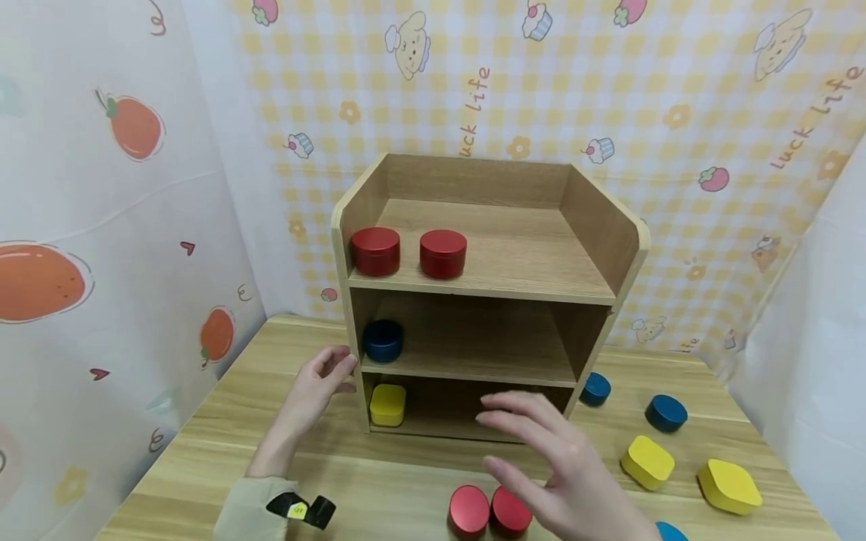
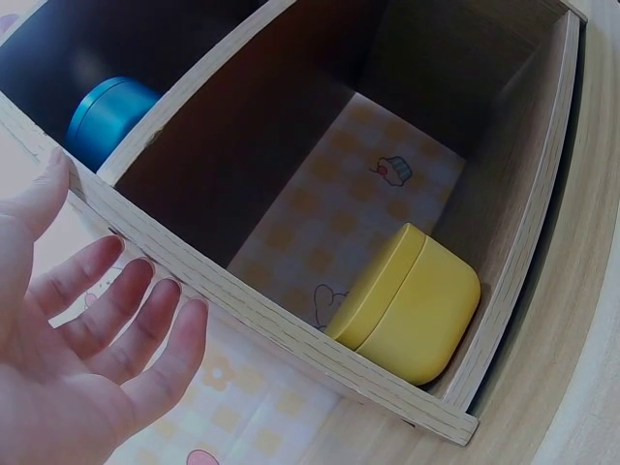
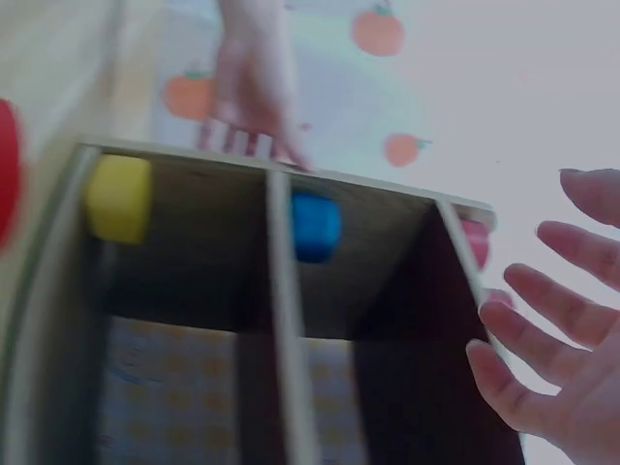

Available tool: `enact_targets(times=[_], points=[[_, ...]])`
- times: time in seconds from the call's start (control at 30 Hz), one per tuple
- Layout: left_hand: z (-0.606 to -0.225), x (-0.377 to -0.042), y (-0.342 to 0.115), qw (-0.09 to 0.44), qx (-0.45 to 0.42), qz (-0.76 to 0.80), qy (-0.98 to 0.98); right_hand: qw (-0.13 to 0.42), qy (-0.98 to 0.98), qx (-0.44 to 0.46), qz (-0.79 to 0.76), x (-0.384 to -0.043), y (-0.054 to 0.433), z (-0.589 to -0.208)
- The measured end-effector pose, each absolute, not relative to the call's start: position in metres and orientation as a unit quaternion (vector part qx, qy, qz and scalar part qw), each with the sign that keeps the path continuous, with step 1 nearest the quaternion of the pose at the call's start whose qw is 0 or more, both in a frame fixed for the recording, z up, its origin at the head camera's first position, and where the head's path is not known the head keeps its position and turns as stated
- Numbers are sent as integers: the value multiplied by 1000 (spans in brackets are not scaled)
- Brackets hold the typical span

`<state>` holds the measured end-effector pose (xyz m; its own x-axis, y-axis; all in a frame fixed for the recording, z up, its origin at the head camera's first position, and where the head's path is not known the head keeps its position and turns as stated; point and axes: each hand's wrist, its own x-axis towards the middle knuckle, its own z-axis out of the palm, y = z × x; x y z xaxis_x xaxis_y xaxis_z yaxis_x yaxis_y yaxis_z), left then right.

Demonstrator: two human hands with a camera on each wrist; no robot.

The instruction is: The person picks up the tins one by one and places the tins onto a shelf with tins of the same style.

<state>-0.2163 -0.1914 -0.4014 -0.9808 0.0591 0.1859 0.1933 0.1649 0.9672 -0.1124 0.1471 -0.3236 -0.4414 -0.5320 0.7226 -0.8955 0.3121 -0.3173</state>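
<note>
My left hand (image 1: 319, 387) is at the left side panel of a wooden three-level shelf (image 1: 473, 291), its fingers loosely bent and holding nothing. In the left wrist view the thumb is close to the panel's edge; whether it touches I cannot tell. My right hand (image 1: 568, 462) hovers before the shelf's lower right part, fingers spread and empty. Two red round tins (image 1: 375, 252) stand on the top level. A dark blue round tin (image 1: 383, 341) sits at the left of the middle level, and a yellow rounded-square tin (image 1: 388, 406) at the left of the bottom one.
Two more red tins (image 1: 468, 511) stand on the wooden table (image 1: 379, 488) in front of the shelf, partly behind my right hand. To the right lie several blue tins (image 1: 666, 413) and two yellow tins (image 1: 729, 487). Patterned cloth (image 1: 514, 90) hangs behind.
</note>
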Motion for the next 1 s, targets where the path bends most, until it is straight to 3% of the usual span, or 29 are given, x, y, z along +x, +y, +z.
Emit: enact_targets(times=[0.23, 0.4, 0.5, 1.0], points=[[-400, -217, -191, 55, -87, -644, -758, 132, -797, 449, 381, -110, 152, -365], [-400, -218, -190, 54, -88, -644, -758, -16, -831, 381, 404, -109, 157, -380], [-400, -218, -190, 53, -90, -645, -757, -76, -835, 354, 414, -111, 160, -385], [-401, -216, -192, 50, -87, -642, -760, -196, -863, 281, 371, -137, 155, -422]])
